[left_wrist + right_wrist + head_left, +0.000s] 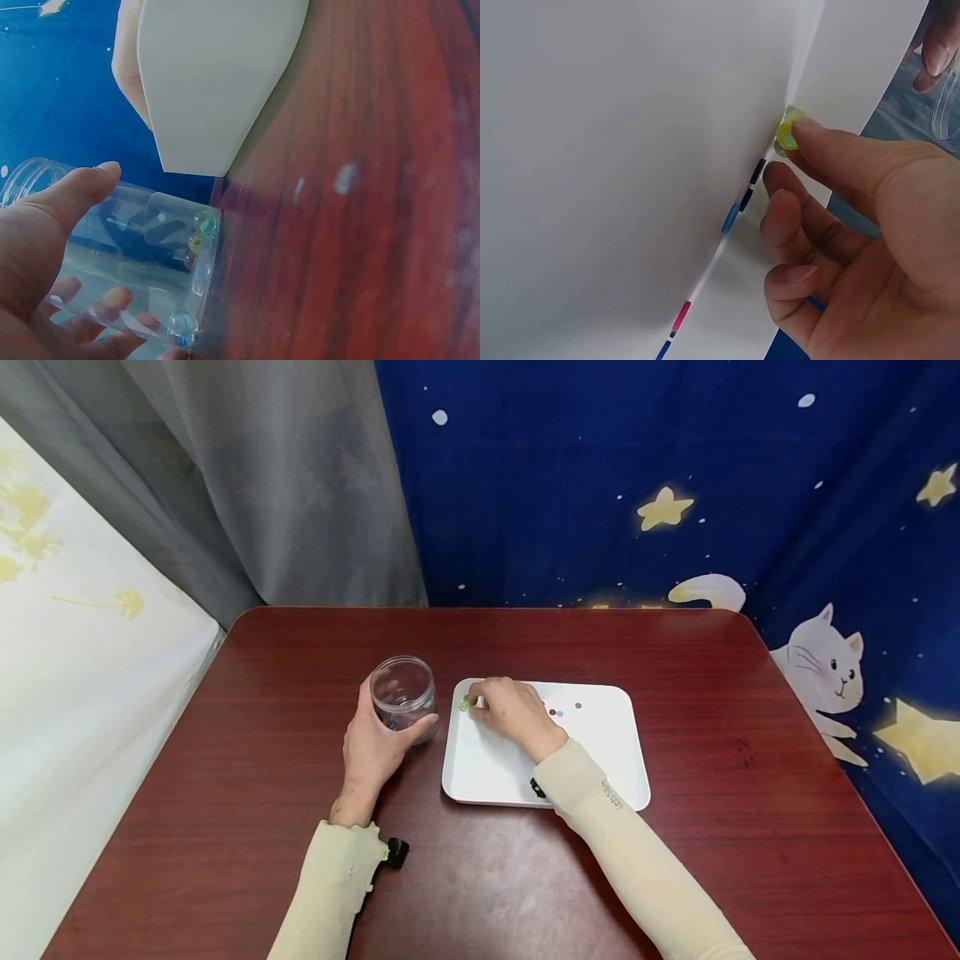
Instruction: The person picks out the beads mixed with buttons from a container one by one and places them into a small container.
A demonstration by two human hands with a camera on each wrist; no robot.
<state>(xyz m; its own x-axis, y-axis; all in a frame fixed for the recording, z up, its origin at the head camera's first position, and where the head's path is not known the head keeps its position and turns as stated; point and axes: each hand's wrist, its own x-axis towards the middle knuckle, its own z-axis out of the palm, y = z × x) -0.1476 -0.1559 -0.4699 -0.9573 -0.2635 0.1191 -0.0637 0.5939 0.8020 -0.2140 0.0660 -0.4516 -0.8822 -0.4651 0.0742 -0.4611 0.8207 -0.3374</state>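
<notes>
The left hand (372, 745) grasps the clear jar (403, 694), which stands on the table (247, 760) just beside the white tray (600, 777). On the tray's near-left corner, the right hand (513, 712) pinches a green marble (787, 135) at its fingertips.

No legible text on any surface in view.
</notes>
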